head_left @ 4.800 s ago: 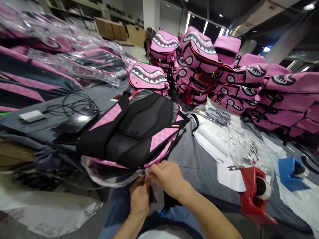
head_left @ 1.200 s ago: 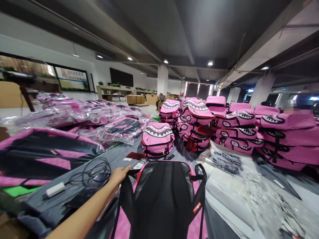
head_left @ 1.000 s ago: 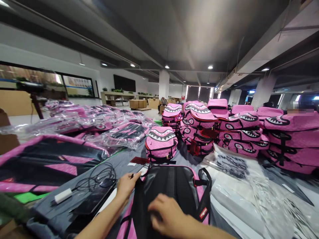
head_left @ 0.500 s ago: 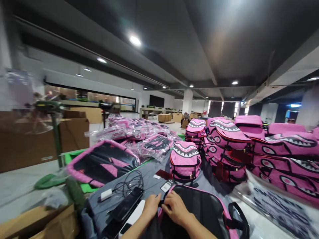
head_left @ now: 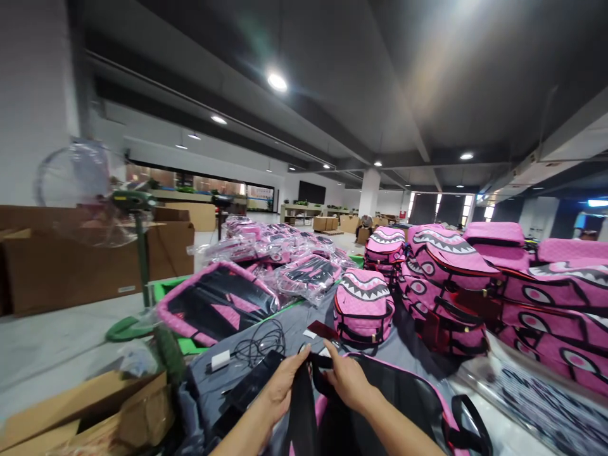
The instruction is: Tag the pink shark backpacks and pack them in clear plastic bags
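A black bag with pink edging (head_left: 396, 389) lies directly in front of me, its black side up. My left hand (head_left: 285, 383) is closed, pinching a black strap (head_left: 303, 411) that hangs down from the fingertips. My right hand (head_left: 349, 380) is closed on the same black webbing a little to the right, where it makes a loop. Beyond the hands stands a pink backpack with a shark-mouth print (head_left: 364, 307). A dark red card (head_left: 324, 330) lies at its foot. Left of my forearm is a dark phone (head_left: 259, 373), partly covered by the arm.
A coiled black cable (head_left: 261, 339) and a white charger (head_left: 220, 361) lie on the grey cloth (head_left: 294, 320). Plastic-wrapped pink bags (head_left: 304, 275) are heaped behind; pink backpacks (head_left: 441, 285) are stacked at right. An open carton (head_left: 85, 405) stands low left, beside a fan (head_left: 137, 202).
Both hands have risen slightly, drawing the black strap up off the bag. The view has swung left, so the surroundings appear shifted right.
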Demonstrator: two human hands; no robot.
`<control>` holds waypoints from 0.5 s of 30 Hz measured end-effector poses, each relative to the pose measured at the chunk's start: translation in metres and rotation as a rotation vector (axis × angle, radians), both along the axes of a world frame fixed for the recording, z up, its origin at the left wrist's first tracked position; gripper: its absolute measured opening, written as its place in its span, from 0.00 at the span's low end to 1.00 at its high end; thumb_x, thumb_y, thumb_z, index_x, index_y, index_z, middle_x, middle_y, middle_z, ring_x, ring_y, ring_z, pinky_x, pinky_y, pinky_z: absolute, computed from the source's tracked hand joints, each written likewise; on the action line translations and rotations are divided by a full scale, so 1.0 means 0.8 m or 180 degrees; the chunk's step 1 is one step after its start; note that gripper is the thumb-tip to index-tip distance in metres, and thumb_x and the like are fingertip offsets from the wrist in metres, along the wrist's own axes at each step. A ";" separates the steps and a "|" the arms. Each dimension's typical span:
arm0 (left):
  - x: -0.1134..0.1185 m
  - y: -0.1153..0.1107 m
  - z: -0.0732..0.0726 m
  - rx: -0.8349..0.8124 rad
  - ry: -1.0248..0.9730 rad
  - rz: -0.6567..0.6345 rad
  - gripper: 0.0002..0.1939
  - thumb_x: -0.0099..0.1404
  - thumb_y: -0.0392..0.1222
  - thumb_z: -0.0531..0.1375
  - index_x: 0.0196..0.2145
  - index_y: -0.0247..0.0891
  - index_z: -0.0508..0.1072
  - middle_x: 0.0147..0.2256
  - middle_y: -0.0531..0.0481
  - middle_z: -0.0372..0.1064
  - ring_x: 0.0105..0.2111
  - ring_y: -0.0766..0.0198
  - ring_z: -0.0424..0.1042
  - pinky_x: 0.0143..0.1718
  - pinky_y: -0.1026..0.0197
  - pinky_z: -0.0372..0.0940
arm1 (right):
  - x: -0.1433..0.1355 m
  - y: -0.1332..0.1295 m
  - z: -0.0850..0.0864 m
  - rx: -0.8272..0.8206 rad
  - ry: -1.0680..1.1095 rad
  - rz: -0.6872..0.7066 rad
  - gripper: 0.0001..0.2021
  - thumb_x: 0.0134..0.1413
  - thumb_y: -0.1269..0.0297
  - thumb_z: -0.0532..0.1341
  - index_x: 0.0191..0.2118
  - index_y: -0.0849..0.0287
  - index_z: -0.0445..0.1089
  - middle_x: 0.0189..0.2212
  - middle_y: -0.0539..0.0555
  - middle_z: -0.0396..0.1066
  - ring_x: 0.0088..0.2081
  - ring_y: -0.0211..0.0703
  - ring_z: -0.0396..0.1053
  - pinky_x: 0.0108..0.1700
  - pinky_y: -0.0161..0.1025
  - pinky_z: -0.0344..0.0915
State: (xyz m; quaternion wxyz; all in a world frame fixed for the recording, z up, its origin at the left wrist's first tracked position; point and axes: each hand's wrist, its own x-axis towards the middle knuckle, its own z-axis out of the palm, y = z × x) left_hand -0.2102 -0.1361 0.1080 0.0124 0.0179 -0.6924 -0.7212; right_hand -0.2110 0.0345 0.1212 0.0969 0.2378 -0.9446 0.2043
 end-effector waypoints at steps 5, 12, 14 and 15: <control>0.011 0.015 0.076 -0.0184 0.0704 -0.0474 0.32 0.35 0.66 0.74 0.30 0.36 0.80 0.28 0.51 0.75 0.32 0.58 0.72 0.35 0.61 0.66 | -0.007 0.008 0.075 -0.0344 0.0081 -0.0290 0.15 0.57 0.73 0.59 0.46 0.53 0.79 0.39 0.55 0.78 0.43 0.48 0.74 0.41 0.37 0.63; -0.010 0.044 0.077 -0.0576 0.0706 -0.0221 0.34 0.41 0.73 0.67 0.26 0.36 0.76 0.22 0.54 0.68 0.26 0.62 0.66 0.28 0.62 0.59 | 0.119 0.077 -0.010 0.0001 -0.1300 -0.0075 0.10 0.51 0.66 0.71 0.23 0.59 0.74 0.16 0.44 0.67 0.21 0.36 0.67 0.24 0.31 0.60; -0.020 0.068 0.061 -0.0741 0.0635 -0.0290 0.35 0.44 0.74 0.64 0.30 0.36 0.77 0.24 0.53 0.71 0.27 0.60 0.69 0.28 0.61 0.61 | 0.177 0.088 -0.043 -0.0320 -0.1533 0.0182 0.10 0.59 0.61 0.69 0.31 0.61 0.74 0.23 0.46 0.72 0.23 0.35 0.69 0.27 0.31 0.66; -0.023 0.083 0.049 -0.0866 0.0607 -0.0335 0.34 0.45 0.74 0.63 0.29 0.37 0.76 0.24 0.52 0.71 0.28 0.58 0.70 0.28 0.60 0.62 | 0.204 0.094 -0.055 -0.0447 -0.1543 0.0152 0.10 0.63 0.58 0.66 0.37 0.61 0.74 0.30 0.49 0.74 0.27 0.36 0.71 0.30 0.34 0.70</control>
